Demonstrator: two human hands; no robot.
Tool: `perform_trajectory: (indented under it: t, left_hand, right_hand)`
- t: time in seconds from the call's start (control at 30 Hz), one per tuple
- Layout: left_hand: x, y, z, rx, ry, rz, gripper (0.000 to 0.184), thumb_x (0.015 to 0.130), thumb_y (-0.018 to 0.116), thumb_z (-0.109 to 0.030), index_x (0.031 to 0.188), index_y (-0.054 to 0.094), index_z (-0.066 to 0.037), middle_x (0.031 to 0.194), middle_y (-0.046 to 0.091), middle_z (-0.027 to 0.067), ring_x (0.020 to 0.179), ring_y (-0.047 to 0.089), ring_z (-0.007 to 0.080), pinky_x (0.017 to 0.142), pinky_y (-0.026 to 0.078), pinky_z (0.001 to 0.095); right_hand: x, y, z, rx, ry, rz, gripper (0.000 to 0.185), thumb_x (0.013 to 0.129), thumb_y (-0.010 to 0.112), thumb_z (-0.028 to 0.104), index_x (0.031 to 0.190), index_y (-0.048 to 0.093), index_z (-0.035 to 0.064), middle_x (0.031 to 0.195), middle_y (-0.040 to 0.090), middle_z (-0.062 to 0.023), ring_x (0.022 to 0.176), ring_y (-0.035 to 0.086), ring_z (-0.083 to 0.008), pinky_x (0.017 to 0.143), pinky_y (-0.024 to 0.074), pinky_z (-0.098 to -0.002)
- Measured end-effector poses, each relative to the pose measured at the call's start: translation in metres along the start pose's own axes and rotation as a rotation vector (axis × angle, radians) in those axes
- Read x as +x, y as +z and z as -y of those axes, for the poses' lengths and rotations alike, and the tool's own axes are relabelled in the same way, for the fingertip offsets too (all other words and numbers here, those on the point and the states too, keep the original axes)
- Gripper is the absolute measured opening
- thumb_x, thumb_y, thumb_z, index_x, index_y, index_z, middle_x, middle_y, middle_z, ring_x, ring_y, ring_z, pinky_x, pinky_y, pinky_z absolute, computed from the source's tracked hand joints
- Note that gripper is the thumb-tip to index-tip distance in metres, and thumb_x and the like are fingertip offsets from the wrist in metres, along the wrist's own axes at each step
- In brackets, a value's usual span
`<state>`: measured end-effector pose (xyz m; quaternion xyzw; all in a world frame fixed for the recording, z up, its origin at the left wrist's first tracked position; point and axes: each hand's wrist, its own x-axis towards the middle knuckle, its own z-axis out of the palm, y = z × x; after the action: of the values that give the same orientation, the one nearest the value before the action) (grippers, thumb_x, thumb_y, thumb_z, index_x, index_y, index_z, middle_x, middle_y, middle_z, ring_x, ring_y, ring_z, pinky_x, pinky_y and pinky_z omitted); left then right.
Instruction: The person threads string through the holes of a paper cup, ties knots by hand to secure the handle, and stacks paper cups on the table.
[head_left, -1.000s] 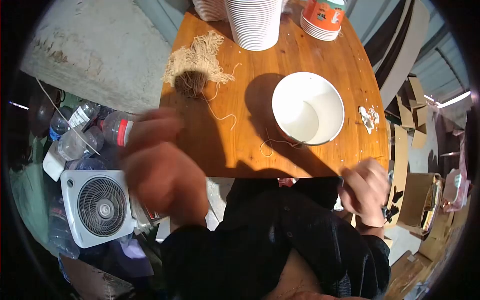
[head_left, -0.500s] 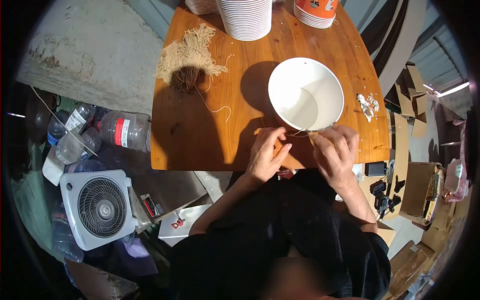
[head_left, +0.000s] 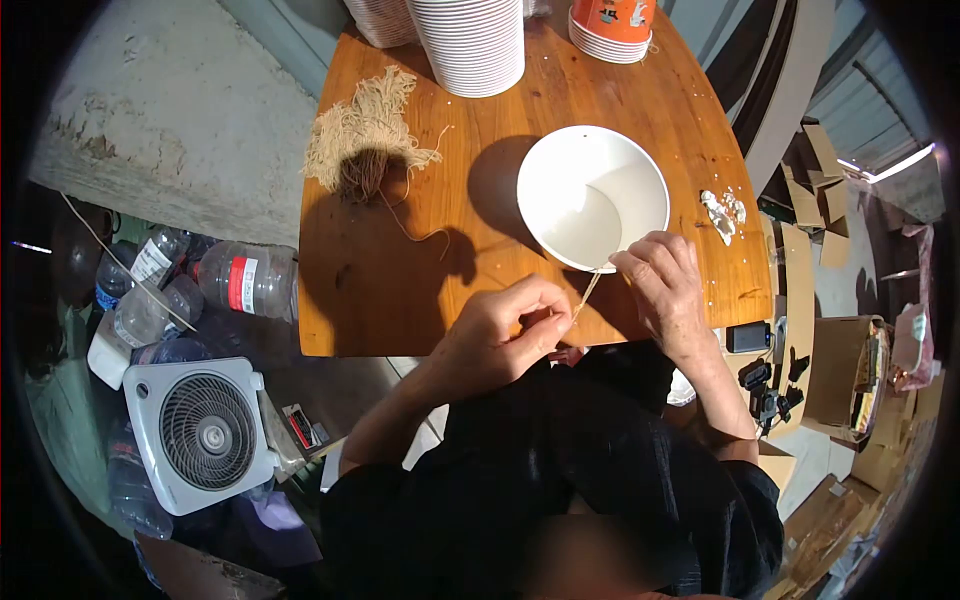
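Observation:
A white paper bucket [head_left: 625, 180], open end up, stands on the table with a small hole in its far wall. My left hand [head_left: 510, 330] is closed in a pinch on a thin tan string [head_left: 590, 290] just in front of the bucket. That string stretches up to the bucket's near rim. My right hand [head_left: 662, 295] is closed at this rim, its fingertips gripping the edge beside the string. Its thumb is partly hidden. A tangled bundle of the same tan string [head_left: 375, 120] lies at the table's left, one loose strand trailing toward me.
On the wooden table [head_left: 400, 310], stacked white buckets [head_left: 468, 50] and an orange printed bucket stack [head_left: 612, 25] stand at the back. Crumpled white scraps [head_left: 722, 215] lie right. Below left are a box fan [head_left: 210, 435] and plastic bottles [head_left: 245, 277]; cardboard boxes [head_left: 845, 375] stand right.
My left hand has drawn back toward me and left, pulling the string taut from the rim. My right hand has shifted slightly up onto the rim. The whole view has shifted a little.

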<state>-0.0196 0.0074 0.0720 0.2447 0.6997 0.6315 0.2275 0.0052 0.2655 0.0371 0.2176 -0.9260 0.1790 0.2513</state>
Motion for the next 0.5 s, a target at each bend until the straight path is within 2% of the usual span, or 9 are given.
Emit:
perform_trajectory:
  t: [0.07,0.17,0.2,0.27,0.4,0.5]
  left_hand:
    - [0.014,-0.007,-0.018,0.174,0.17,0.038,0.007,0.099,0.065,-0.006,0.099,0.062,0.0,0.076,0.062,0.0022,0.066,0.056,0.0071,0.059,0.045,0.0257]
    - [0.047,-0.02,-0.047,0.424,0.344,0.024,0.006,0.096,0.065,-0.004,0.097,0.061,0.001,0.076,0.063,0.0113,0.061,0.059,0.0187,0.058,0.046,0.0323]
    - [0.058,-0.023,-0.052,0.455,0.387,0.018,0.006,0.096,0.064,-0.004,0.096,0.06,0.001,0.08,0.063,0.0144,0.066,0.062,0.0241,0.061,0.048,0.0351]
    - [0.08,-0.026,-0.054,0.419,0.325,0.007,0.005,0.1,0.064,-0.005,0.101,0.063,0.0,0.082,0.06,0.0054,0.071,0.056,0.0093,0.064,0.046,0.0275]
    - [0.111,-0.032,-0.066,0.47,0.446,0.067,0.01,0.102,0.06,-0.006,0.108,0.063,0.002,0.088,0.063,0.0044,0.076,0.059,0.0081,0.068,0.049,0.0254]
    - [0.127,-0.034,-0.078,0.509,0.44,0.156,0.013,0.102,0.059,-0.006,0.11,0.063,0.004,0.094,0.065,0.0075,0.081,0.064,0.0094,0.07,0.052,0.0252]
  right_hand:
    - [0.003,-0.003,-0.001,0.029,-0.015,0.04,0.034,0.073,0.072,-0.001,0.107,0.07,0.0048,0.102,0.064,-0.0082,0.104,0.059,-0.0287,0.088,0.0466,-0.0431]
    - [0.005,-0.01,-0.004,0.069,-0.007,0.098,0.034,0.073,0.073,-0.003,0.105,0.07,0.0047,0.102,0.064,-0.0083,0.105,0.059,-0.0292,0.089,0.0458,-0.0431]
    - [0.005,-0.014,-0.005,0.064,-0.006,0.091,0.034,0.073,0.073,-0.003,0.105,0.07,0.0047,0.102,0.064,-0.0083,0.105,0.059,-0.0292,0.089,0.0458,-0.0431]
    - [0.007,-0.021,-0.007,0.111,-0.002,0.15,0.035,0.071,0.075,-0.004,0.105,0.071,0.0046,0.102,0.065,-0.0084,0.105,0.059,-0.0298,0.09,0.0454,-0.0429]
    - [0.004,-0.026,-0.019,0.171,0.009,0.194,0.039,0.069,0.077,-0.004,0.107,0.072,0.0044,0.103,0.065,-0.0084,0.107,0.059,-0.0301,0.092,0.0445,-0.0428]
    - [0.011,-0.036,-0.021,0.176,-0.001,0.224,0.036,0.072,0.077,0.002,0.108,0.073,0.0042,0.105,0.065,-0.0086,0.11,0.058,-0.0304,0.096,0.0431,-0.0435]
